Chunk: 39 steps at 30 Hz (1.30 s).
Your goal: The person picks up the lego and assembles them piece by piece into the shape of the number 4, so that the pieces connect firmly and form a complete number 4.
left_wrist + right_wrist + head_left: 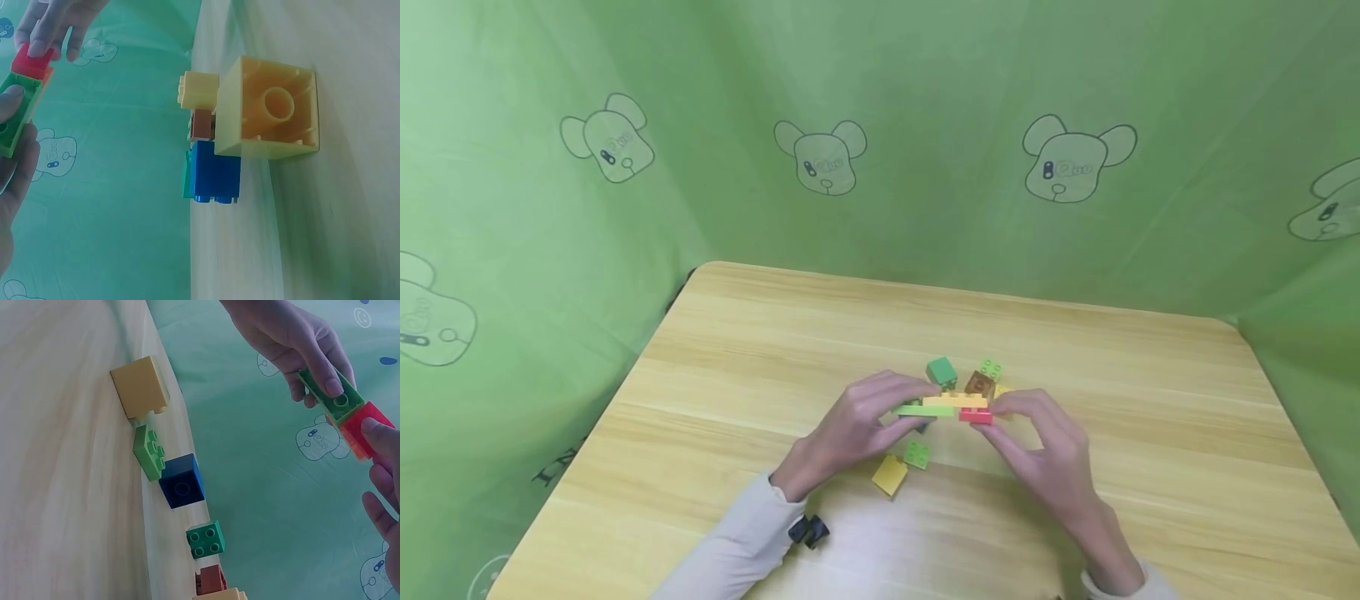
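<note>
My left hand (pixel 868 417) and right hand (pixel 1052 454) meet above the table, holding a small joined build of toy building bricks. On top runs an orange brick (pixel 955 401), bridging a flat light green brick (pixel 917 410) at left and a red brick (pixel 976 417) at right. The left thumb and fingers pinch the light green end. At the other end, the right thumb and fingers grip the red brick (pixel 369 428). Seen from the wrists, the hollow underside of the green brick (pixel 331 397) faces the camera, with the left thumb pressed across it.
Loose bricks lie on the wooden table (pixel 760 350). Nearer are a yellow brick (pixel 890 477), a light green brick (pixel 917 455) and a blue brick (pixel 181 481). Farther back stand dark green (pixel 942 372) and brown (pixel 979 383) bricks. A green cloth (pixel 925 233) hangs behind.
</note>
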Each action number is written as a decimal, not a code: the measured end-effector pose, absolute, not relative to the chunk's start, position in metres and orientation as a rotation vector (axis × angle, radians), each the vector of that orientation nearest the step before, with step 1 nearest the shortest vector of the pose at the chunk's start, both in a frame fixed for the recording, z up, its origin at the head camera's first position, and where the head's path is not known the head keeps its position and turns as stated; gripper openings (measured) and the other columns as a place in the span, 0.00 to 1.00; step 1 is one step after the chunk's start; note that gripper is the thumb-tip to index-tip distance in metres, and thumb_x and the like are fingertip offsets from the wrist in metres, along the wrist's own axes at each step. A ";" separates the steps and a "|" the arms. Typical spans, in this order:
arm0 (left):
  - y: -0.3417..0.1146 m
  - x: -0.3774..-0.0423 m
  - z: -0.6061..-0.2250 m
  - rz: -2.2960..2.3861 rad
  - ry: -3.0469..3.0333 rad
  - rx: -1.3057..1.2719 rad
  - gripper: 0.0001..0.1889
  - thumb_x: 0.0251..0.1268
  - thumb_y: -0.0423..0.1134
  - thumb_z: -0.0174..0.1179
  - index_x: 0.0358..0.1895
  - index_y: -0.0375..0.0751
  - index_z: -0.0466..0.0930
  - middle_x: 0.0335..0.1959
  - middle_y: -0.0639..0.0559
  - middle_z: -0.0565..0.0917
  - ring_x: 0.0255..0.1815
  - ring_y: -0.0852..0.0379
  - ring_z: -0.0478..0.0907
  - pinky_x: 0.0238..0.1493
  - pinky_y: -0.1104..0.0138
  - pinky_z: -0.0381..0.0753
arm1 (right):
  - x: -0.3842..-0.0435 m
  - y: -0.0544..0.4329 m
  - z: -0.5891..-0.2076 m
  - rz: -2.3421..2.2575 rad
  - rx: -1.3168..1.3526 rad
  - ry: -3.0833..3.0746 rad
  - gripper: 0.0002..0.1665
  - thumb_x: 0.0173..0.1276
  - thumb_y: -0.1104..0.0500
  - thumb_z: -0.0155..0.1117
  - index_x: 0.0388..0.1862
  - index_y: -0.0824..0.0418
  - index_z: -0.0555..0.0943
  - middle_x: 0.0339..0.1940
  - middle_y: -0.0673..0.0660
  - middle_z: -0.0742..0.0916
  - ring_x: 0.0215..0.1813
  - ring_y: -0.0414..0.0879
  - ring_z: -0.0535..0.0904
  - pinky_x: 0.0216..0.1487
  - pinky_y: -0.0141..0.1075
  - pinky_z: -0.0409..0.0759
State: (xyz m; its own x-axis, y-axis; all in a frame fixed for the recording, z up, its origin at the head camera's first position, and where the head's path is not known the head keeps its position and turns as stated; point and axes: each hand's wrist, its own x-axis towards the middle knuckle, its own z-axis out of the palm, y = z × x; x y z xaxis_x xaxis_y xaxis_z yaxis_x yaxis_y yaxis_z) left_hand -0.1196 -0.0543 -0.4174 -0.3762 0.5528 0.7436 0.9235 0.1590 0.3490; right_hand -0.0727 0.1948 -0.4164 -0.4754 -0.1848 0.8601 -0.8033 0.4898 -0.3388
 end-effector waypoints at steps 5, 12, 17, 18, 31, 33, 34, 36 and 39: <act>-0.055 -0.120 -0.416 -1.113 -1.999 -1.409 0.21 0.56 0.28 0.75 0.54 0.30 0.85 0.50 0.41 0.89 0.51 0.52 0.88 0.59 0.72 0.81 | -0.073 0.193 -0.418 0.964 0.818 -1.972 0.33 0.76 0.43 0.65 0.40 0.77 0.81 0.38 0.66 0.87 0.48 0.44 0.83 0.62 0.24 0.77; -0.055 -0.120 -0.417 -1.119 -2.000 -1.417 0.21 0.55 0.28 0.75 0.55 0.30 0.85 0.51 0.41 0.89 0.51 0.52 0.88 0.60 0.72 0.81 | -0.073 0.190 -0.417 0.992 0.853 -1.995 0.31 0.77 0.45 0.65 0.50 0.77 0.82 0.48 0.68 0.88 0.57 0.48 0.84 0.66 0.29 0.77; -0.055 -0.120 -0.416 -1.122 -1.996 -1.429 0.22 0.55 0.28 0.76 0.55 0.30 0.85 0.51 0.41 0.89 0.50 0.53 0.88 0.59 0.73 0.81 | -0.071 0.191 -0.416 0.991 0.871 -2.031 0.30 0.77 0.45 0.64 0.52 0.74 0.84 0.50 0.66 0.89 0.61 0.44 0.83 0.67 0.30 0.77; -0.055 -0.120 -0.416 -1.126 -1.996 -1.432 0.22 0.55 0.27 0.76 0.55 0.30 0.85 0.51 0.41 0.89 0.50 0.53 0.88 0.59 0.73 0.81 | -0.071 0.192 -0.416 0.984 0.874 -2.042 0.30 0.78 0.45 0.63 0.52 0.73 0.84 0.51 0.66 0.89 0.62 0.43 0.83 0.66 0.30 0.77; -0.053 -0.120 -0.419 -1.216 -1.975 -1.458 0.23 0.53 0.29 0.78 0.53 0.29 0.84 0.51 0.40 0.88 0.53 0.52 0.86 0.62 0.70 0.81 | -0.072 0.191 -0.417 0.957 0.928 -2.017 0.28 0.78 0.46 0.64 0.50 0.73 0.86 0.48 0.64 0.90 0.60 0.38 0.84 0.61 0.28 0.80; -0.051 -0.120 -0.419 -1.195 -1.972 -1.453 0.23 0.54 0.32 0.78 0.53 0.30 0.84 0.50 0.41 0.88 0.54 0.53 0.86 0.63 0.70 0.80 | -0.072 0.190 -0.417 0.947 0.929 -2.014 0.28 0.78 0.46 0.63 0.50 0.72 0.86 0.48 0.64 0.90 0.58 0.40 0.85 0.60 0.27 0.80; -0.050 -0.119 -0.418 -1.180 -1.970 -1.446 0.23 0.54 0.33 0.78 0.53 0.30 0.84 0.50 0.41 0.89 0.54 0.53 0.86 0.62 0.70 0.80 | -0.071 0.190 -0.417 0.941 0.931 -2.012 0.28 0.78 0.46 0.63 0.50 0.72 0.86 0.48 0.64 0.91 0.57 0.41 0.86 0.60 0.27 0.80; -0.049 -0.119 -0.418 -1.132 -1.965 -1.423 0.22 0.55 0.37 0.79 0.52 0.32 0.85 0.49 0.43 0.89 0.52 0.55 0.86 0.62 0.71 0.80 | -0.071 0.189 -0.417 0.929 0.939 -2.011 0.28 0.78 0.46 0.63 0.51 0.72 0.86 0.48 0.64 0.91 0.54 0.44 0.88 0.59 0.27 0.80; -0.046 -0.118 -0.417 -1.067 -1.957 -1.377 0.22 0.54 0.40 0.79 0.50 0.34 0.86 0.46 0.45 0.90 0.48 0.56 0.87 0.59 0.74 0.81 | -0.069 0.187 -0.417 0.917 0.948 -2.012 0.27 0.79 0.46 0.63 0.51 0.72 0.86 0.48 0.63 0.91 0.51 0.48 0.89 0.59 0.27 0.81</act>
State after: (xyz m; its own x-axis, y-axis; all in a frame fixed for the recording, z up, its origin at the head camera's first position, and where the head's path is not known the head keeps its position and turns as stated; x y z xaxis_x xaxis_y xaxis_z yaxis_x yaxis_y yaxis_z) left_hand -0.1181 -0.0459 -0.4168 -0.3512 0.5297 0.7720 0.9359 0.1748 0.3058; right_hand -0.0692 0.1871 -0.4168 -0.4714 -0.3179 0.8226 -0.8295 0.4767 -0.2911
